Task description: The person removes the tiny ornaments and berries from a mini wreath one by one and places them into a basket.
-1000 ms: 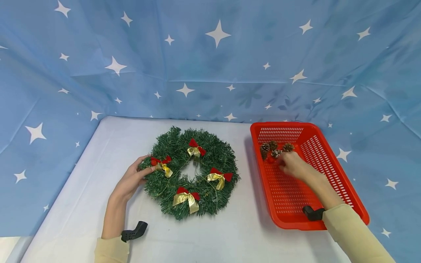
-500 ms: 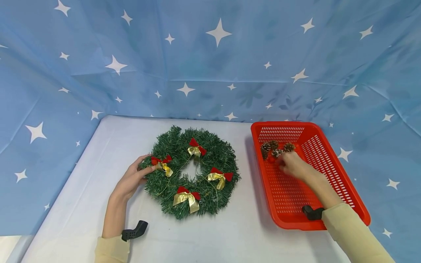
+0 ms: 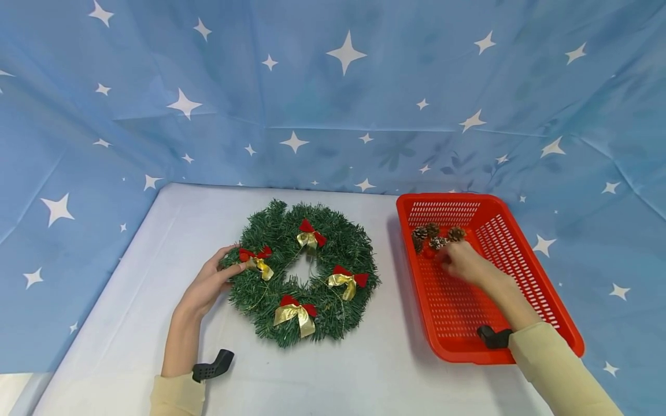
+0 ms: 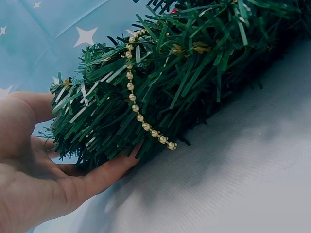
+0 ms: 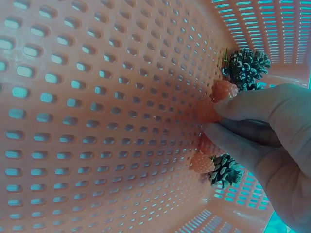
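A green wreath (image 3: 307,271) with red-and-gold bows (image 3: 310,234) lies on the white table. My left hand (image 3: 228,270) holds its left edge. In the left wrist view the fingers (image 4: 109,171) reach under the needles (image 4: 184,73) and the thumb lies above, beside a gold bead string (image 4: 138,114). My right hand (image 3: 448,260) is down in the red basket (image 3: 520,271). There its fingertips (image 5: 218,110) pinch a small red berry (image 5: 208,110). More berries and pine cones (image 5: 248,65) lie around it, and the pine cones (image 3: 432,234) sit at the basket's far end.
The basket floor (image 5: 97,121) is bare plastic mesh toward me. A blue star-printed cloth (image 3: 333,104) hangs behind and to both sides of the table (image 3: 156,289). The wreath and basket stand a short gap apart.
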A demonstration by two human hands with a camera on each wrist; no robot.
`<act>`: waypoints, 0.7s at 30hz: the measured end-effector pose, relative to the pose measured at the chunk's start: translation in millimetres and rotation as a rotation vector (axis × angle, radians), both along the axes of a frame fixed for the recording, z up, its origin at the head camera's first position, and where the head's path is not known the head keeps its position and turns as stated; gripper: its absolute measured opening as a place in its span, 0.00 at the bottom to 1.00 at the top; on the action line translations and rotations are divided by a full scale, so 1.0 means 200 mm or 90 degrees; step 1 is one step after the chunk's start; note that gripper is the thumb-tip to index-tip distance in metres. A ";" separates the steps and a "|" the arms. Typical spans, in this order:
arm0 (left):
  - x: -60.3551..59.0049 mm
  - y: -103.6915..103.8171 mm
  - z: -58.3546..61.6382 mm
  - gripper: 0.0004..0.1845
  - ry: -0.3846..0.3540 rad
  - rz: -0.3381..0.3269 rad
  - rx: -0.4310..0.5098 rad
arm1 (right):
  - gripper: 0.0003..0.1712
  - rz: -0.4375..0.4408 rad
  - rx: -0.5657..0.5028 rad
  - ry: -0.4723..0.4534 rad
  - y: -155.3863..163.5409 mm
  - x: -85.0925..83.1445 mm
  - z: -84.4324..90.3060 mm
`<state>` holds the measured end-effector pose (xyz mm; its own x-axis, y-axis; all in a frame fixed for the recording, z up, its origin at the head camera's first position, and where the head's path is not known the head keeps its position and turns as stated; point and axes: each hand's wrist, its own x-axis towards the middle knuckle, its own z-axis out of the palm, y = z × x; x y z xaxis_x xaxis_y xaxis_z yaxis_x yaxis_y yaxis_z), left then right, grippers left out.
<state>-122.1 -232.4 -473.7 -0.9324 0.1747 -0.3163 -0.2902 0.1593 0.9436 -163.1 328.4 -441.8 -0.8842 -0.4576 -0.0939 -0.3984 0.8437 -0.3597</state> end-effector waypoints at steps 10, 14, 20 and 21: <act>0.00 0.00 0.00 0.41 -0.002 -0.003 -0.009 | 0.09 0.010 -0.002 0.020 -0.01 0.01 0.03; 0.00 -0.01 0.00 0.41 -0.001 -0.008 -0.010 | 0.07 0.014 0.002 0.038 -0.02 0.02 0.05; 0.00 0.00 0.00 0.41 0.001 -0.007 -0.011 | 0.05 0.022 0.005 0.060 -0.05 0.02 0.08; 0.00 0.00 0.00 0.41 0.001 -0.007 -0.011 | 0.05 0.022 0.006 0.059 -0.06 0.02 0.09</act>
